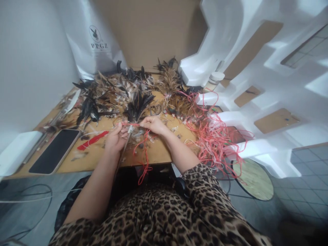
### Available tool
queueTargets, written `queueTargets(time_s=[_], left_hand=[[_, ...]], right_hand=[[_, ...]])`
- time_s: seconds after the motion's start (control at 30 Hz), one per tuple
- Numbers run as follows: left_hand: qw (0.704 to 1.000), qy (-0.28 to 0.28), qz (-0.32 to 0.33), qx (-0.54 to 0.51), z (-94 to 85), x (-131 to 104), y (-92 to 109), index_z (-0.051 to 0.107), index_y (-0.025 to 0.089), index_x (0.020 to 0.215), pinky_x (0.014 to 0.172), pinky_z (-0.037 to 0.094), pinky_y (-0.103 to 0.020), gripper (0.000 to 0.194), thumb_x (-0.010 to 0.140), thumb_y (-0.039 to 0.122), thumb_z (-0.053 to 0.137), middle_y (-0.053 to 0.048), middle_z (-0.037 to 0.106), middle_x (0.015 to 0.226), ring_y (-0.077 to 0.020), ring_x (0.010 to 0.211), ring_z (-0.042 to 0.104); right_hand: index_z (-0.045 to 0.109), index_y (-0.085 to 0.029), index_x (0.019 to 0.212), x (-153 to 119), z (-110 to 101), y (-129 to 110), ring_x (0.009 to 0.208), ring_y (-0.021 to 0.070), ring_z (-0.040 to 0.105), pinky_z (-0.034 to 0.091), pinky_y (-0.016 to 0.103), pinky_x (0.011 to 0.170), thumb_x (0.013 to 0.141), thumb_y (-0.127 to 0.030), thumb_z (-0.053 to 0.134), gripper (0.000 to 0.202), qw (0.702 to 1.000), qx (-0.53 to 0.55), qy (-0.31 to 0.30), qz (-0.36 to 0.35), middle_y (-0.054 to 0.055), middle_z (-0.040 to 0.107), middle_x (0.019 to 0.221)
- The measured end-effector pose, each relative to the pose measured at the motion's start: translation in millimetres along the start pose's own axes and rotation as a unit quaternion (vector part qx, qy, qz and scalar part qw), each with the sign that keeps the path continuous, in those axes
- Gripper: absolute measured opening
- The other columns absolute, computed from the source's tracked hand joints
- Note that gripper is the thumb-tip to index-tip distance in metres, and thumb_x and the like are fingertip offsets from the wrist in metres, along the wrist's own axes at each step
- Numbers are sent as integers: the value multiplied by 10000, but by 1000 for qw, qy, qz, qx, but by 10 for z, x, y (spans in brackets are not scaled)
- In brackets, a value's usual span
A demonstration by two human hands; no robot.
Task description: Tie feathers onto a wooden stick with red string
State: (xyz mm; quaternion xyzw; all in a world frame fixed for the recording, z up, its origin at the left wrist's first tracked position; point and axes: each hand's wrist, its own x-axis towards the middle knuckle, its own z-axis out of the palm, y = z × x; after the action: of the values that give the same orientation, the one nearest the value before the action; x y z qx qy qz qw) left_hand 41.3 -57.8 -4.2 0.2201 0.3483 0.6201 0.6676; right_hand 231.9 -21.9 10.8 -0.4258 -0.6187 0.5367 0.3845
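Observation:
A bundle of dark feathers points away from me, its pale bound base between my hands. My left hand is closed at the left of that base, with pink string at its fingertips. On the right, my right hand pinches the same pink string, which runs nearly level across the base of the feathers. Loose string hangs down over the table's front edge. Whether my left fingers also grip the feather base is hard to make out.
Feather piles cover the back of the table. A phone, a white box and a red strip lie left. Tangled pink string and white foam stand right, near a lidded jar.

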Motion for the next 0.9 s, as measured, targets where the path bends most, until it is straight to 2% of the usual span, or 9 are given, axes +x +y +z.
queueTargets(time_s=[0.07,0.13,0.23,0.37,0.43,0.53,0.6,0.73,0.9], left_hand=[[1000,-4,-9,-19,48,-26,24,568,160,688,339,240,-112,153,803,217,650,-30,605,802,-15,455,310],[1000,-15,-10,-23,94,-40,37,537,163,681,326,228,-111,193,834,246,619,-15,553,728,-20,439,279],[999,-39,1,-16,127,-53,50,464,168,646,303,181,-121,274,840,292,613,26,409,602,-28,410,204],[998,-63,5,12,149,-84,61,334,183,593,299,153,-150,395,842,352,591,54,241,538,-43,390,140],[998,-65,-12,17,164,-103,63,292,189,580,308,171,-159,417,860,360,550,58,209,525,-45,378,146],[997,-64,-33,-4,169,-116,58,250,188,561,321,198,-165,421,873,320,501,61,198,500,-43,354,173],[997,-65,-45,-27,158,-113,51,230,184,551,327,214,-169,412,868,273,477,59,211,481,-45,342,200],[994,-46,-65,-68,139,-98,44,208,180,531,319,203,-172,392,853,191,432,51,236,450,-50,326,239],[994,-22,-66,-83,155,-95,48,203,177,517,314,192,-165,393,842,167,423,50,243,435,-45,317,247]], right_hand=[[638,-110,649,-16,20,-23,507,51,432,332,187,529,642,-328,721,233,1000,4,-4,13,-35,571,546],[627,-114,645,-33,40,-23,458,42,361,276,184,476,649,-382,718,283,998,34,-41,37,-49,509,492],[569,-137,630,-57,73,-10,435,45,323,221,185,425,649,-416,709,313,979,168,-97,61,-41,494,512],[495,-156,636,-88,145,-48,584,82,470,373,210,491,713,-405,653,305,940,331,-85,-2,49,632,845],[477,-160,638,-100,195,-79,594,94,482,393,224,499,778,-442,590,334,927,362,-99,0,59,631,862],[417,-171,594,-98,262,-101,446,63,352,283,199,410,818,-493,546,413,921,372,-105,54,-2,522,603],[360,-179,561,-84,285,-99,390,48,256,202,191,380,808,-509,566,461,925,367,-75,59,-45,408,490],[312,-191,545,-61,272,-90,364,43,241,152,198,369,783,-530,602,506,938,347,-13,20,-65,353,439],[334,-193,524,-67,227,-98,358,46,255,149,217,377,766,-550,610,512,954,300,15,-8,-59,363,428]])
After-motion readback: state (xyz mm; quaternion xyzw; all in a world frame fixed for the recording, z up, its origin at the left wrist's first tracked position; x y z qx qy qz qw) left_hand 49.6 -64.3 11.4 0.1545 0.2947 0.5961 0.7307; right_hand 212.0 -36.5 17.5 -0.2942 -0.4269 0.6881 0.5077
